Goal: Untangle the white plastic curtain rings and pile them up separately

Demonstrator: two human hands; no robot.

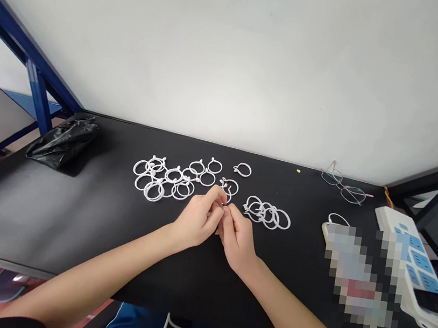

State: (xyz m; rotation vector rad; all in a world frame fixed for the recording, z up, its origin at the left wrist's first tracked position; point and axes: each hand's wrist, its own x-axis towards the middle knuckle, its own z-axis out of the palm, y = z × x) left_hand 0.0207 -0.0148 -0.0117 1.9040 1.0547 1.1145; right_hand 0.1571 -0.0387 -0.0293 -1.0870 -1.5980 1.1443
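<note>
My left hand and my right hand meet at the middle of the black table, fingertips pinched together on a small white plastic ring that is partly hidden by the fingers. A loose spread of several white rings lies just beyond my left hand. A smaller heap of white rings rests to the right of my right hand. One single ring lies farther back.
A crumpled black plastic bag sits at the far left of the table. Wire-framed glasses lie at the back right. A white and blue power strip and a blurred-out object occupy the right side. A white wall stands behind.
</note>
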